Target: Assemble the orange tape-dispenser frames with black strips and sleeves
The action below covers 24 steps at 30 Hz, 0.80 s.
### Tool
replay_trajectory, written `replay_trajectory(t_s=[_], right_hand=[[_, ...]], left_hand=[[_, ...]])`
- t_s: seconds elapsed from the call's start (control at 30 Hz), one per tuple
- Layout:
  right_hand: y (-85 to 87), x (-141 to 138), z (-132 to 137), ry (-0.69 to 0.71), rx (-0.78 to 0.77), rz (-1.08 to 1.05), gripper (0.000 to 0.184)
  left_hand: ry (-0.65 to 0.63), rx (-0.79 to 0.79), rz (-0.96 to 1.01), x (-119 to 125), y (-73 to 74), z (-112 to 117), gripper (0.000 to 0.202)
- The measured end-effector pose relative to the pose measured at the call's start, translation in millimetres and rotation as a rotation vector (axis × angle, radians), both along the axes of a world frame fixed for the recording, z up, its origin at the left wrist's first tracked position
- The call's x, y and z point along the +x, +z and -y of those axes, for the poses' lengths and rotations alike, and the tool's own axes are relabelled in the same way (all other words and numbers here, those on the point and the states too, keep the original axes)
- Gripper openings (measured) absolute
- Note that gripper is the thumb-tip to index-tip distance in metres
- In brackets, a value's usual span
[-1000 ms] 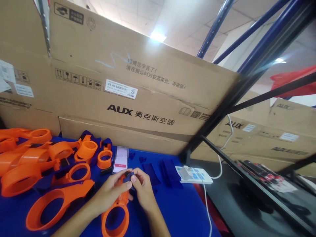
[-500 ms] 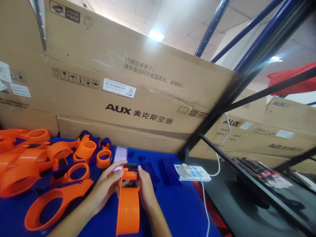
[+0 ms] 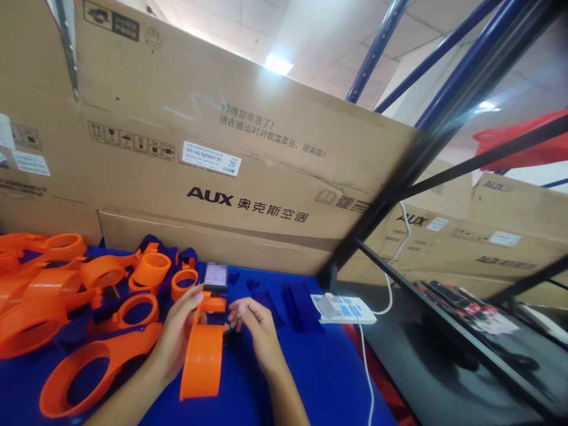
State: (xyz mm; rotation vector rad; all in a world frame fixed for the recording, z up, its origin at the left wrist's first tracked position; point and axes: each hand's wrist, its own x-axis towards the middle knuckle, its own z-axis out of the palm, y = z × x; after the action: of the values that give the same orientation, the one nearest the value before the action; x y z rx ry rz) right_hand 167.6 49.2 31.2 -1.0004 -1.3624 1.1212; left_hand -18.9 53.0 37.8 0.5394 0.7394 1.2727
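My left hand (image 3: pixel 175 334) grips an orange plastic tape-dispenser frame (image 3: pixel 203 355) and holds it on edge above the blue table (image 3: pixel 328 378), its ring end toward me. A black strip sits at the frame's far tip. My right hand (image 3: pixel 257 328) hovers just right of the frame, fingers loosely curled, and I cannot tell whether it touches the frame. A phone (image 3: pixel 215 275) with a lit screen lies just beyond both hands.
Several more orange dispenser frames (image 3: pixel 93 367) and rings (image 3: pixel 184 284) lie at the left. Dark blue parts (image 3: pixel 302 299) lie right of the phone, then a white power strip (image 3: pixel 344 309) with its cable. Big cardboard boxes (image 3: pixel 248 171) wall the back. A dark rack frame (image 3: pixel 399 189) stands at right.
The frame has been turned from flat to on edge and shifted left. My right hand has come off its tip and now sits beside it.
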Motion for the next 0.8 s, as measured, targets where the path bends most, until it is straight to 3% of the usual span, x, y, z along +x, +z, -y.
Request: replay_trajectory(t_s=[0.13, 0.3, 0.37, 0.53, 0.6, 0.67, 0.8], right_hand=[[2.0, 0, 2, 0.07, 0.006, 0.029, 0.032], [-1.6, -5, 4, 0.036, 0.023, 0.102, 0.031], [-4.3, -3, 1, -0.071, 0.086, 0.201, 0.033], [-12.0, 21, -9, -0.493, 0.204, 0.384, 0.025], [-15.3, 34, -10, -0.722, 0.17, 0.661, 0.034], [-18.0, 44, -10, -0.806, 0.051, 0.95, 0.044], [-20.3, 47, -7, -0.69, -0.136, 1.265, 0.05]], left_hand=[[0.041, 0.068, -0.073, 3, -4.3, 0, 0.055], [0.019, 0.074, -0.101, 3, -8.2, 0, 0.054], [0.021, 0.056, -0.097, 2, -10.3, -1, 0.054], [0.05, 0.02, -0.047, 3, -5.6, -1, 0.054], [0.059, 0.002, -0.013, 3, -0.6, 1, 0.054], [0.069, -0.031, -0.001, 4, 2.8, 3, 0.055], [0.086, -0.058, -0.02, 6, -0.9, 3, 0.053]])
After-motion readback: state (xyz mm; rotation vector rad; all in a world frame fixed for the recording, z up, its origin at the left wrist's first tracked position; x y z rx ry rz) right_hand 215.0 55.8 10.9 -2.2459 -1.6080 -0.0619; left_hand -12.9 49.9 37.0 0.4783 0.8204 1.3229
